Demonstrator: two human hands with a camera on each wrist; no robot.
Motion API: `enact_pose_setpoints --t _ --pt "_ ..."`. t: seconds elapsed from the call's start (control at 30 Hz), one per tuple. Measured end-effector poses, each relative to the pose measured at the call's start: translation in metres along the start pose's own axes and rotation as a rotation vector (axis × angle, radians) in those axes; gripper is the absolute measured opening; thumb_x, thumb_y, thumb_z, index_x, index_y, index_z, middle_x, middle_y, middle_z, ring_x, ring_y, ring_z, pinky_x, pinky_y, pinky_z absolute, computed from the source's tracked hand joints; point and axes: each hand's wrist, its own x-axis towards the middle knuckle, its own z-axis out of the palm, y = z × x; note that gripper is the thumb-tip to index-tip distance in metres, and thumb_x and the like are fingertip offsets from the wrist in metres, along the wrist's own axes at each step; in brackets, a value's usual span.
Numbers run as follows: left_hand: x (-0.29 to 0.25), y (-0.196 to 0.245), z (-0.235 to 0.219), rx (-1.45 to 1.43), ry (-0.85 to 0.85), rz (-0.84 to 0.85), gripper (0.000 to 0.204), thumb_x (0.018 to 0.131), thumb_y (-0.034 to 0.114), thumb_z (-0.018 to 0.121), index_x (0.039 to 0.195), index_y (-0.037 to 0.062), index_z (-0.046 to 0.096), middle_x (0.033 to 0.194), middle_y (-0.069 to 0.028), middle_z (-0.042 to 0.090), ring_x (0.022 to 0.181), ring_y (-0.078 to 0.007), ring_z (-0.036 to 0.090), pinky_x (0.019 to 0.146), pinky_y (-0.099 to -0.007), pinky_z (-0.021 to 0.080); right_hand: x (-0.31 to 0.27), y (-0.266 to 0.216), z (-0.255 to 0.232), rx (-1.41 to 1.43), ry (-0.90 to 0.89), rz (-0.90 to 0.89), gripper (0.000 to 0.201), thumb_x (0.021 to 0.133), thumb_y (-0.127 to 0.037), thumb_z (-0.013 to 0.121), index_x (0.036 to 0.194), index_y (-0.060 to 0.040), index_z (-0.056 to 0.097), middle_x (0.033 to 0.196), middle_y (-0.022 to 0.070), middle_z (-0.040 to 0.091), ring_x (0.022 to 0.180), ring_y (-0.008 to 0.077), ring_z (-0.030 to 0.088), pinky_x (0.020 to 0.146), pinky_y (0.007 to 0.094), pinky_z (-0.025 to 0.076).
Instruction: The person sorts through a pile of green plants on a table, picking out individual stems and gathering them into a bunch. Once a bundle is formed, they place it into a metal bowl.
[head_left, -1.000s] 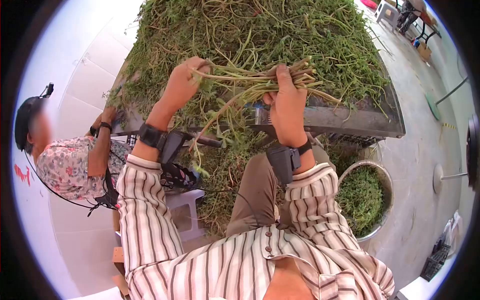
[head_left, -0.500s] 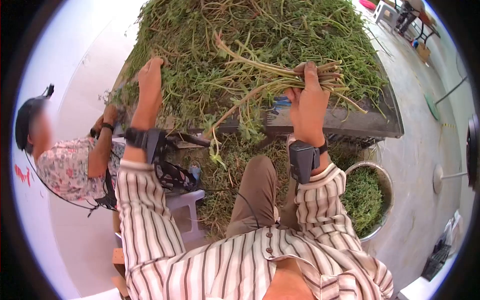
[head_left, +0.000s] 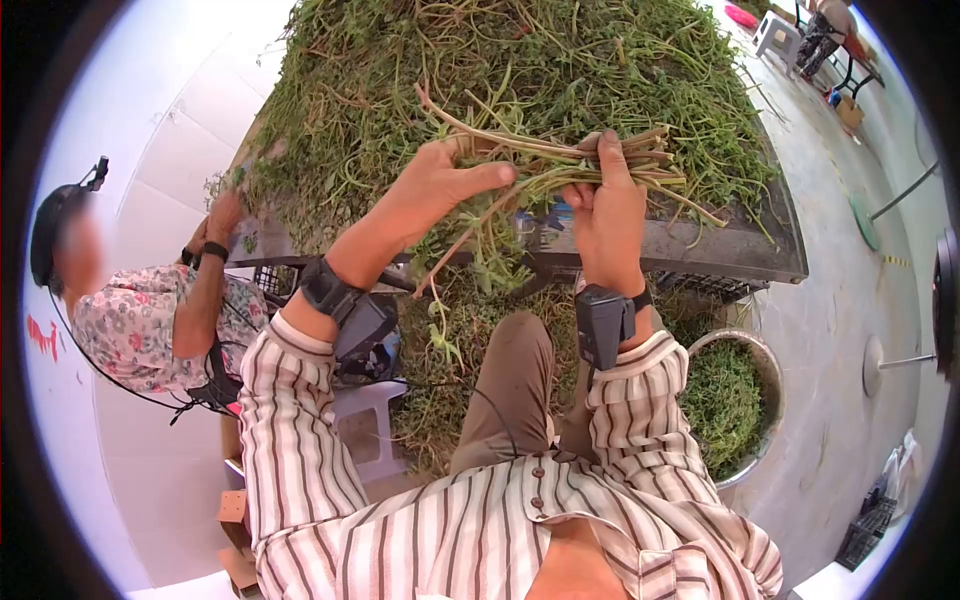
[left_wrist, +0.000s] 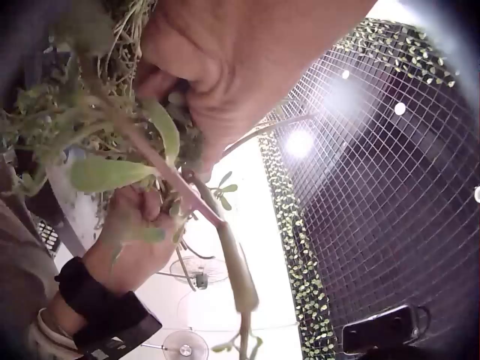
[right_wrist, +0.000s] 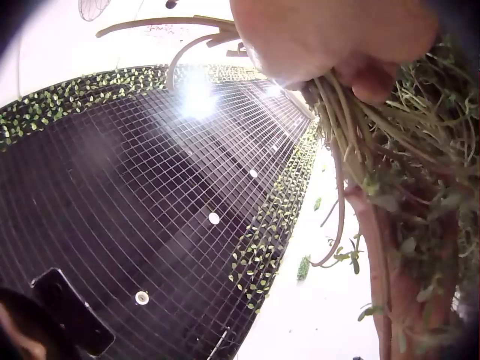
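Note:
Over the table's near edge, my right hand [head_left: 612,215] pinches a bunch of long leafy stems [head_left: 550,150] near the cut ends, thumb on top. The ends stick out to the right, and the leafy tops hang to the left. My left hand [head_left: 425,190] is at the leafy side of the same bunch, its thumb pointing right along the stems. Seen from the left wrist, the left fingers [left_wrist: 161,79] curl into the greens, while a thick stem [left_wrist: 236,262] slants below. The right wrist view has the stems [right_wrist: 345,120] emerging beneath the right hand.
A big heap of greens [head_left: 500,60] covers the dark table [head_left: 690,240]. Cut greens fill a round tub [head_left: 777,390] at the right, and more lie on the floor [head_left: 430,400]. Another person [head_left: 140,325] sits at the left beside a pale stool [head_left: 375,410].
My left hand moved away left to the heap, then came back right to the bunch. My right hand shifted slightly right with the stems, keeping its grip.

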Motion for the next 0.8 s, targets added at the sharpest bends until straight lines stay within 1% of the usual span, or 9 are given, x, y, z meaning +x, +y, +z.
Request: enact_pose_setpoints --t 0.1,0.23,0.37,0.43,0.5,0.63,0.7,0.73,0.8 --pt "0.006 0.006 0.017 -0.102 -0.044 0.217 0.038 0.079 0.032 0.067 0.101 0.0014 0.064 0.077 0.0002 0.059 0.066 -0.0072 0.047 0.058 -0.0243 0.038 0.001 0.002 -0.001 -0.016 -0.024 0.006 0.017 0.092 -0.02 0.052 0.084 -0.0044 0.054 0.075 0.0019 0.053 0.054 0.0074 0.04 0.047 0.0243 0.034" --pt "0.012 -0.004 0.01 0.066 0.034 0.118 0.028 0.079 0.028 0.068 0.09 0.0019 0.068 0.072 -0.0015 0.06 0.064 -0.0076 0.048 0.059 -0.0249 0.039 0.001 0.002 -0.002 -0.023 -0.046 -0.006 0.017 0.092 -0.019 0.052 0.082 -0.0045 0.052 0.071 0.0021 0.051 0.053 0.0076 0.041 0.044 0.0243 0.033" --pt "0.016 -0.023 -0.01 0.087 0.123 0.333 0.026 0.083 0.023 0.061 0.09 -0.0017 0.067 0.073 -0.0061 0.065 0.067 -0.0078 0.055 0.06 -0.0256 0.042 0.0 0.007 -0.003 -0.003 -0.077 -0.026 0.018 0.091 -0.018 0.052 0.08 -0.0048 0.051 0.07 0.0023 0.05 0.053 0.0078 0.042 0.042 0.0249 0.032" --pt "0.009 -0.017 -0.028 0.607 0.311 0.162 0.026 0.083 0.021 0.061 0.089 -0.0038 0.065 0.074 -0.0051 0.065 0.065 -0.009 0.055 0.059 -0.0269 0.043 0.0 -0.002 0.0 -0.011 -0.002 -0.057 0.018 0.092 -0.018 0.052 0.08 -0.0048 0.052 0.07 0.0022 0.05 0.053 0.008 0.042 0.043 0.025 0.032" --pt "0.004 -0.041 -0.056 0.193 0.486 0.056 0.026 0.084 0.023 0.061 0.085 -0.0027 0.065 0.076 -0.0032 0.065 0.062 -0.0097 0.055 0.058 -0.0258 0.043 0.006 -0.011 -0.006 -0.016 0.076 -0.097 0.018 0.092 -0.019 0.052 0.081 -0.0048 0.052 0.071 0.0021 0.05 0.053 0.0082 0.042 0.043 0.0251 0.032" --pt "-0.005 -0.06 -0.081 0.122 0.531 0.035 0.028 0.086 0.027 0.059 0.082 0.0004 0.065 0.079 -0.0022 0.064 0.057 -0.0099 0.053 0.055 -0.0237 0.042 0.009 -0.014 -0.014 0.032 0.052 -0.101 0.018 0.093 -0.02 0.05 0.087 -0.0047 0.055 0.077 0.0013 0.05 0.058 0.0088 0.042 0.046 0.0256 0.033" --pt "-0.019 -0.034 -0.06 -0.126 0.396 -0.024 0.027 0.088 0.03 0.058 0.084 0.0038 0.065 0.081 -0.0005 0.063 0.059 -0.0069 0.051 0.054 -0.0202 0.04 0.006 -0.01 -0.011 0.064 0.05 -0.06 0.018 0.094 -0.021 0.049 0.087 -0.0049 0.055 0.077 0.0013 0.05 0.06 0.0085 0.042 0.048 0.0254 0.033" --pt "-0.021 -0.033 -0.062 -0.139 0.256 -0.123 0.028 0.088 0.032 0.059 0.089 0.0041 0.064 0.084 0.0 0.06 0.075 -0.0082 0.05 0.073 -0.0256 0.04 0.007 -0.007 -0.012 0.059 0.04 -0.054 0.018 0.094 -0.021 0.049 0.087 -0.0049 0.055 0.077 0.0013 0.05 0.06 0.0085 0.042 0.048 0.0254 0.033" --pt "-0.022 -0.023 -0.046 -0.128 0.198 -0.02 0.029 0.087 0.031 0.06 0.092 0.0037 0.064 0.085 0.0 0.06 0.075 -0.0084 0.051 0.073 -0.0259 0.04 0.009 -0.003 -0.015 0.05 -0.016 -0.049 0.019 0.094 -0.021 0.049 0.086 -0.0052 0.055 0.077 0.0011 0.049 0.06 0.0085 0.041 0.048 0.0251 0.033"
